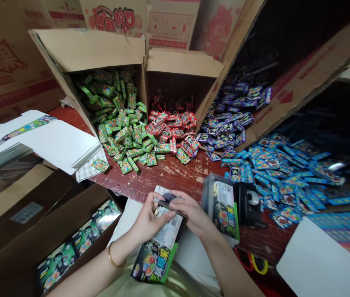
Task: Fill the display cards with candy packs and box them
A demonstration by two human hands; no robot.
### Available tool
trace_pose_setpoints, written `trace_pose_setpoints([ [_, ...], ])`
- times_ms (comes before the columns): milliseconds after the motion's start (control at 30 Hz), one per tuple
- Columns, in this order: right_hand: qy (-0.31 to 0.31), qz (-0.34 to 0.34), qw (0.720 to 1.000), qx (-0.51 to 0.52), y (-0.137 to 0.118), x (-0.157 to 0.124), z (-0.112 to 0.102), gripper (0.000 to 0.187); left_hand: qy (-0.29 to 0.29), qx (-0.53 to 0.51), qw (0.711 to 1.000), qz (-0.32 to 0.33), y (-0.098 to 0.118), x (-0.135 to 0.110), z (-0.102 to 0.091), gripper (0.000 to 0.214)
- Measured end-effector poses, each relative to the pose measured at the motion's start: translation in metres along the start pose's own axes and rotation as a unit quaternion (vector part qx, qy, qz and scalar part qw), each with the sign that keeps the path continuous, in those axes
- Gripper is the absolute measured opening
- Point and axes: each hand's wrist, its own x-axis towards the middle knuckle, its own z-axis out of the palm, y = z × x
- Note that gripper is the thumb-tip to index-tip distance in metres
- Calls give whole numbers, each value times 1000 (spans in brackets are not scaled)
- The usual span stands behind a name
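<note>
Over table edge: left hand [148, 220], right hand [193, 214] gripping display box [159, 247].

Worn red surface [175, 173], green pkts [122, 132], red pkts [175, 128], purple pkts [224, 128], blue pkts [289, 169], black tape dispenser [249, 204] nr front, white card stack [54, 142] at L

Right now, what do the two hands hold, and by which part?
One green-and-black printed carton. The left hand and the right hand both hold it at its far end.

Big white characters on the green-and-black cardboard display box [153, 260] I hold end in 果; its finer print blurs. A red arrow [286, 97] marks the brown carton flap [311, 78].
</note>
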Motion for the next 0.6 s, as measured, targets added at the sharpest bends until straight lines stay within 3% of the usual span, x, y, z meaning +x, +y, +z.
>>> trace_pose_setpoints([
  [100,-32,-34,997,-66,3,3,-11,61,-36,-8,997,-69,11,-4,-6,52],
  [167,-32,-88,988,-126,3,5,-26,67,-136,16,979,-153,18,-8,-17,46],
  [233,30,-130,981,-141,0,5,-42,68,-232,13,948,-217,22,-14,-32,36],
  [300,132,-174,970,-108,1,1,-53,66,-244,-55,946,-205,23,-23,-44,44],
  [400,284,-218,932,-48,17,-15,-49,59,-152,-199,965,-76,19,-34,-45,76],
  [467,332,-222,916,-37,40,-29,-36,51,-38,-251,967,1,15,-35,-35,73],
  [500,319,-220,921,-41,52,-35,-29,46,36,-259,965,20,13,-32,-29,64],
  [533,253,-205,944,-52,64,-41,-22,45,113,-260,959,27,12,-29,-24,54],
  [600,163,-195,966,-55,84,-51,-7,58,222,-246,943,22,11,-19,-16,44],
])
